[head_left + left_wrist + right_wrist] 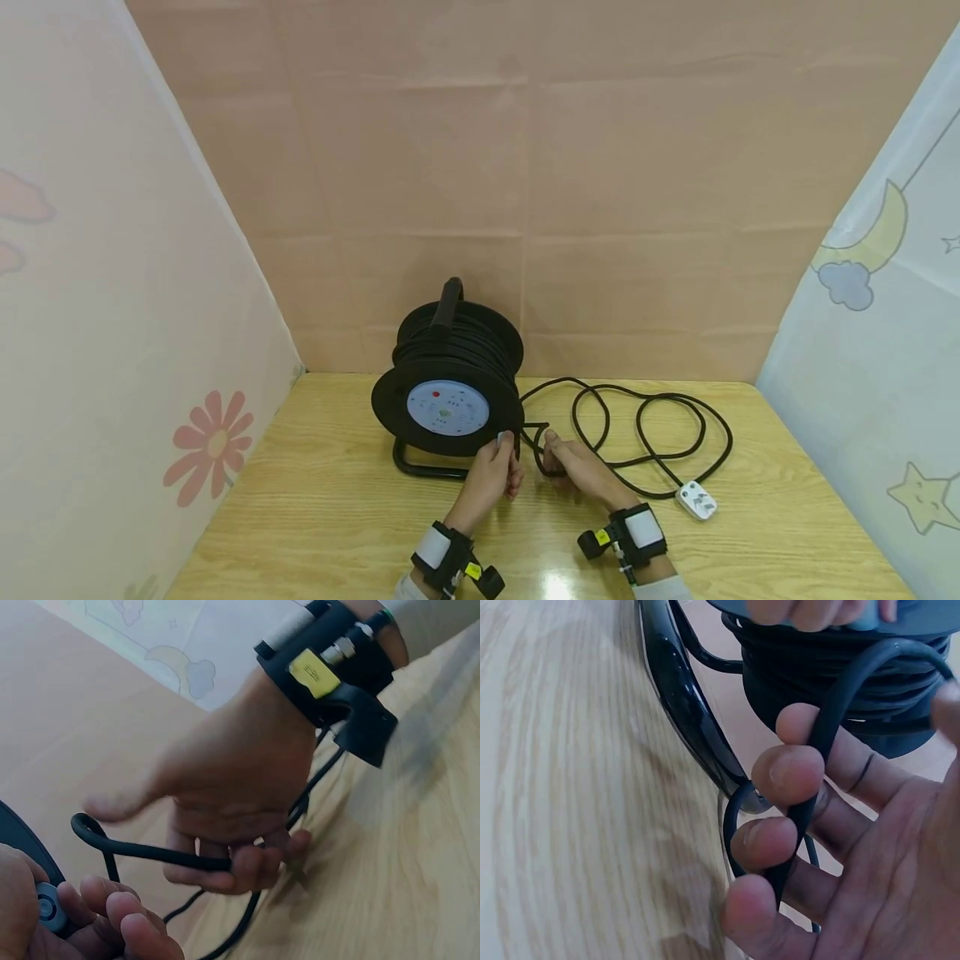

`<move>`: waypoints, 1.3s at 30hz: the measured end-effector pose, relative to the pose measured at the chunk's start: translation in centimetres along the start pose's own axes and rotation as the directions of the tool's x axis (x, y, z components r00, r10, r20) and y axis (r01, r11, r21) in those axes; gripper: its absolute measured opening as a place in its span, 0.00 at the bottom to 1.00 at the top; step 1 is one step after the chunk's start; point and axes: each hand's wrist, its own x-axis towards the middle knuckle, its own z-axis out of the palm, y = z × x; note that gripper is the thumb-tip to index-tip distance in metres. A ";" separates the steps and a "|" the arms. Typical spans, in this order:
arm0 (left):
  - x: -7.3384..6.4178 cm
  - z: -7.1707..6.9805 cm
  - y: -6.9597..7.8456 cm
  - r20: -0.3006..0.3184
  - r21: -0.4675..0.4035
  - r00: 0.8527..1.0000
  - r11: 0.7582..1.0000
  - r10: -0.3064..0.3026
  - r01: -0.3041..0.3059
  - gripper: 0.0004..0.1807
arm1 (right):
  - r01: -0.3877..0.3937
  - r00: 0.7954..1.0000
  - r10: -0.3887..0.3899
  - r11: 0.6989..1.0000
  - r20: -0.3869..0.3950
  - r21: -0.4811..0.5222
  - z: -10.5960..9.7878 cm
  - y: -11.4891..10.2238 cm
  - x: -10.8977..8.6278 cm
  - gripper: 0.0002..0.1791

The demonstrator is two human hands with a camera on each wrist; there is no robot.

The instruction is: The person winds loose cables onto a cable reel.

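Note:
A black cable reel [397, 408] with a pale blue socket panel [447, 408] stands upright on its tube stand [431, 471]. At the reel's lower right edge, my left hand [491, 475] pinches a small grey knob [51, 907], seen close up in the left wrist view. Just right of the reel is my right hand [581, 467]. Its fingers curl round the black cable [826, 735], which arches up in a loop in the right wrist view. The thumb is raised near the top of that loop. Wound cable [780, 675] fills the drum.
Loose cable loops lie on the wooden table [315, 517] to the right, ending at a white plug [696, 500]. A brown sheet [600, 208] closes the back, with printed panels [150, 250] on both sides. The reel's carry handle [447, 308] sticks up on top.

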 end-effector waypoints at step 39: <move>-0.8 -3.4 -3.3 -0.018 0.020 0.997 0.997 -0.070 0.070 0.31 | 0.155 0.969 -0.180 0.977 -0.168 -0.148 0.6 0.4 0.5 0.15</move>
